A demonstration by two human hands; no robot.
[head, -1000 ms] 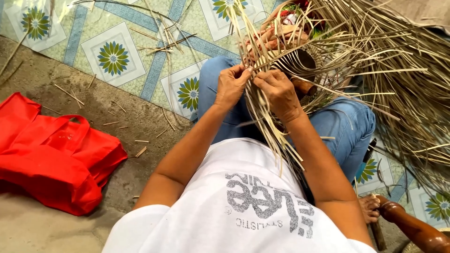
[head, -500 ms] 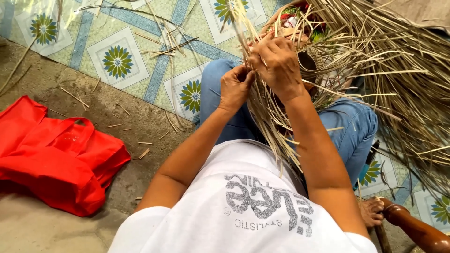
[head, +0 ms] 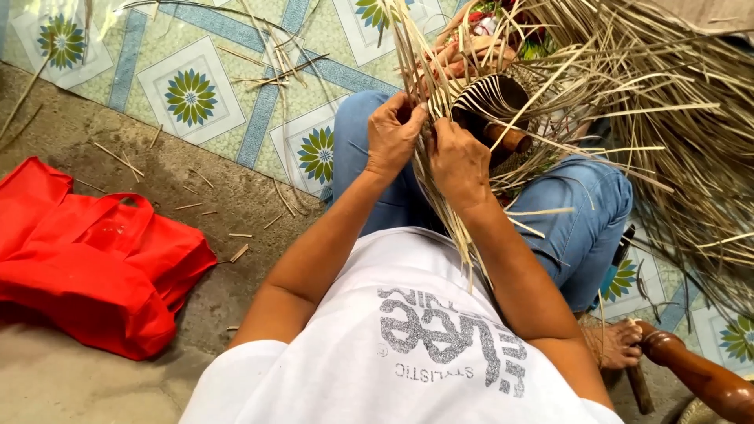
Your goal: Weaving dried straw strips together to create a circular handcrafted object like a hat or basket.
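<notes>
Both hands pinch thin straw strips (head: 440, 196) at the top middle of the frame. Left hand (head: 395, 140) and right hand (head: 458, 161) sit side by side, fingers closed on the strips. A dark round form (head: 491, 106) with strips across it sits just above them. Long loose straw (head: 667, 118) fans over the right side and hides the blue jeans (head: 585, 228). A red bag (head: 86, 259) lies at the left on the floor.

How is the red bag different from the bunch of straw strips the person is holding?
The red bag is soft cloth, one bright colour; the straw strips are thin, stiff and pale tan. The red bag lies slumped on the floor, untouched; the straw strips are gripped by the left hand and right hand. No plain likeness.
</notes>
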